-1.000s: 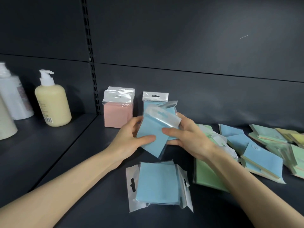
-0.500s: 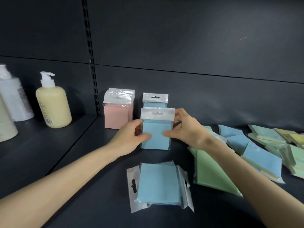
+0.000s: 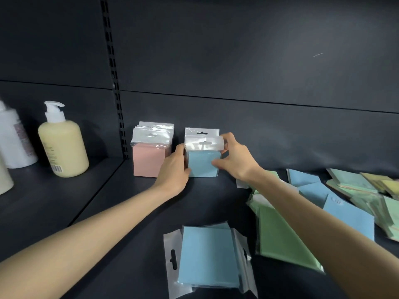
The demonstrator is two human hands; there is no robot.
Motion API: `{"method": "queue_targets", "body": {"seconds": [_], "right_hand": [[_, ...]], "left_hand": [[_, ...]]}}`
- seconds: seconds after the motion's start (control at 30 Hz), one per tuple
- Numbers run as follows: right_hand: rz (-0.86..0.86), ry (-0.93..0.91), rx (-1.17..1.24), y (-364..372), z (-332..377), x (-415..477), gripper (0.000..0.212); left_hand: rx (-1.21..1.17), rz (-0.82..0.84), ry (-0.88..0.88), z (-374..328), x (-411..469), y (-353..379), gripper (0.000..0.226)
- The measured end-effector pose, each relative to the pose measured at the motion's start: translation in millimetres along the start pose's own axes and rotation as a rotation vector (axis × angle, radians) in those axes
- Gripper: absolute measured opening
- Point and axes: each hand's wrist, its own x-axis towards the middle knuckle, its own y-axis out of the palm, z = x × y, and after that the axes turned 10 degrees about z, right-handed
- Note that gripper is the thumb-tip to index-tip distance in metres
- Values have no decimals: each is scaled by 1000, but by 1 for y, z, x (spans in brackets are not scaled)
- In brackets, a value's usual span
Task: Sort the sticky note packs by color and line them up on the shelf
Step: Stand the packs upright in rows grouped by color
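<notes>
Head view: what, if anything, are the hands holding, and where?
An upright blue pack: left hand grips its left edge, right hand its right edge and header corner.

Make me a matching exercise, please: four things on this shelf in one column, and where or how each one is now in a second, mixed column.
Things:
1. pink packs
2. upright blue pack
3. flat blue stack
4. cream pump bottle

States:
A. lies flat near the front of the shelf
B. gripped by the left hand and right hand
C. stands left of the slotted post
D. in a row at the back, just right of the post

Pairs: 1-D, 2-B, 3-A, 4-C.
</notes>
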Motion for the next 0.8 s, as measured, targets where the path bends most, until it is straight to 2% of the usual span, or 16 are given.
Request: {"method": "queue_targets", "body": {"seconds": [0.23, 0.33, 0.53, 0.63, 0.8], "right_hand": [[-3, 24, -60, 7, -2, 12, 71], [-21, 44, -90, 10, -4, 15, 80], [-27, 67, -203, 8, -5, 19, 69], [1, 86, -296, 5, -7, 21, 66], [-1, 64, -279, -6, -3, 14, 68]], "left_hand": [[90, -41, -19, 1, 6, 7, 73], [104, -41, -54, -1, 6, 8, 76], [105, -45, 32, 0, -2, 6, 72], [187, 19, 50, 1, -3, 4, 71], [203, 112, 34, -10, -7, -11, 68]]}}
